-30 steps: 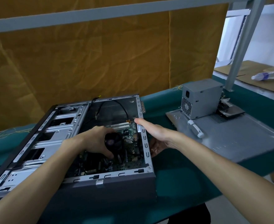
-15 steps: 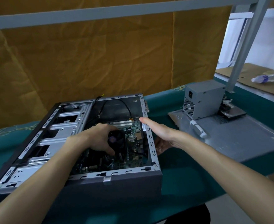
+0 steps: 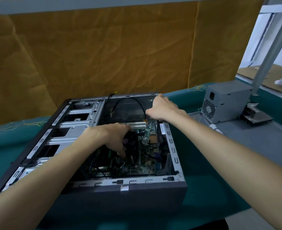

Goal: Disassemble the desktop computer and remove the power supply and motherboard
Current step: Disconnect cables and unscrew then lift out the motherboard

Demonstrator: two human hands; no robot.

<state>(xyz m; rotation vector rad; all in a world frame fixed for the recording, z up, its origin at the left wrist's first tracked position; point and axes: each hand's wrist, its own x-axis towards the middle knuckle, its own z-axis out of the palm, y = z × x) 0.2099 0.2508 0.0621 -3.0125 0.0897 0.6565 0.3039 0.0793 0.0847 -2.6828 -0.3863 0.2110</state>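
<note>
Motherboard [image 3: 142, 156] inside open case [image 3: 120, 196] (left hand [image 3: 113, 138] grips fan [image 3: 132, 141]).

One head-worn view looks forward and down, close over the open computer case [image 3: 103, 163] on the table [image 3: 203, 188]

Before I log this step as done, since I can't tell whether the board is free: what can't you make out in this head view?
- Head view: the left hand covers the CPU fan; its grip underneath is hidden.
- The right hand hides the case corner; its fingertips cannot be seen.
- Motherboard screws and connectors: too small and dark.
- Power supply label: too small to read.
</note>
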